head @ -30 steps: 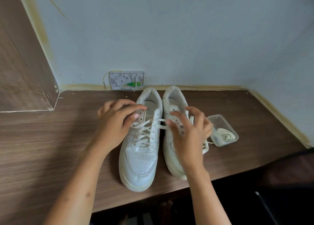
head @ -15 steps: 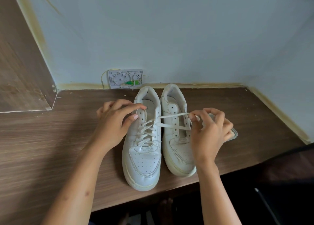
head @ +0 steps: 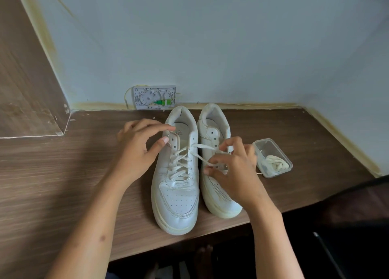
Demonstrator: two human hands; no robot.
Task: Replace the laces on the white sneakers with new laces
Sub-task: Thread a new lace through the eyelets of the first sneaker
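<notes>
Head cam, looking down at a brown wood-grain table (head: 63,173). Two white sneakers sit side by side around the middle, heels toward the back edge and toes right at the front edge. The left sneaker (head: 176,186) is laced partway up, top eyelets bare. The right sneaker (head: 212,144) has bare eyelets where they show, and its middle is covered by a hand.

Left hand (head: 136,152) is at the left sneaker's collar, with the index finger and thumb curled in a pinch on the tongue or upper edge, can't tell exactly which. Right hand (head: 231,169) hovers over the right sneaker, grip closed on the loose ends of the lace (head: 200,152), which run across from the left sneaker's upper eyelets to those fingers.

Just beside the right sneaker, toward the table's right edge, there's a clear plastic container (head: 280,152) with a bundle of cream laces (head: 275,165) in it. Against the wall at the back edge sits an open grey wall box (head: 153,97) with a green connector inside.
</notes>
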